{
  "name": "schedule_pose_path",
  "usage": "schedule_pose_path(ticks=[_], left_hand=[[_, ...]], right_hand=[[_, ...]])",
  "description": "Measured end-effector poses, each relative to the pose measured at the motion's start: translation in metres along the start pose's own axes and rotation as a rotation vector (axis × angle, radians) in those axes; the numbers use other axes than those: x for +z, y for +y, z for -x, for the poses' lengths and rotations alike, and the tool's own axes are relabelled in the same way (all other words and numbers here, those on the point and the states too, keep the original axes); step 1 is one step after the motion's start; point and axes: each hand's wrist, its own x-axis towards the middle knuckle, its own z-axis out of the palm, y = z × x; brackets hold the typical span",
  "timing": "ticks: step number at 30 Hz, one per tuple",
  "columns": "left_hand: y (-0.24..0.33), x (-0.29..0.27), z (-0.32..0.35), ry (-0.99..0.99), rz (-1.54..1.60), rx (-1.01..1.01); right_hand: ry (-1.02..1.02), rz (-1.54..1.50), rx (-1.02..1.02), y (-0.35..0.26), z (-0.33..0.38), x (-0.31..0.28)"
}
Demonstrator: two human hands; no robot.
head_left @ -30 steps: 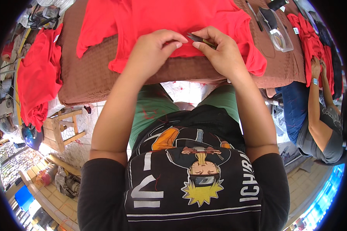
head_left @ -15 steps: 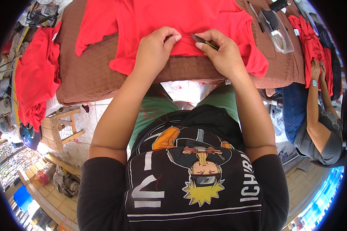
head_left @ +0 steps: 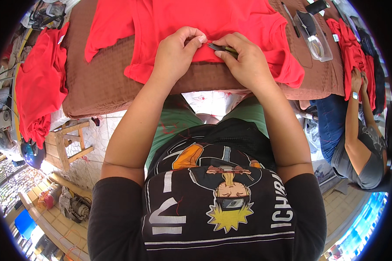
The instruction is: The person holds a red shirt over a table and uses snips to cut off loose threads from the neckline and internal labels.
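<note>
A red garment (head_left: pixel 161 26), sleeveless-looking along its near edge, lies spread on a brown cloth-covered table (head_left: pixel 96 87). My left hand (head_left: pixel 176 50) is closed, thumb and forefinger pinching the garment near its lower edge; whether a loose thread is also between them is too small to tell. In my right hand (head_left: pixel 248 58) are small thread snips (head_left: pixel 220 47) with dark pointed blades and a yellowish edge. The blade tips point left, close beside my left fingertips and just over the red cloth.
A clear plastic tray (head_left: pixel 320 50) and a black pen (head_left: pixel 291 19) lie to the right on the table. Another red garment (head_left: pixel 41 82) hangs at the left, by a wooden stool (head_left: pixel 67 145). At far right a co-worker (head_left: pixel 357 143) handles red cloth (head_left: pixel 348 48).
My right hand has moved left, bringing the snips' tips up to my left fingertips. My left hand has shifted slightly and keeps its pinch.
</note>
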Motion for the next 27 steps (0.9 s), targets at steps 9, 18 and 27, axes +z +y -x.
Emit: schedule_pose_path(ticks=[9, 18, 27], left_hand=[[0.004, -0.001, 0.001, -0.001, -0.011, -0.029], [0.000, -0.004, -0.002, -0.039, 0.033, -0.035], [0.013, -0.021, 0.006, -0.139, -0.021, 0.266]], right_hand=[[0.007, 0.019, -0.011, -0.002, -0.003, 0.004], [0.016, -0.022, 0.004, -0.002, -0.002, 0.002], [0.027, 0.113, -0.044, -0.004, 0.002, -0.002]])
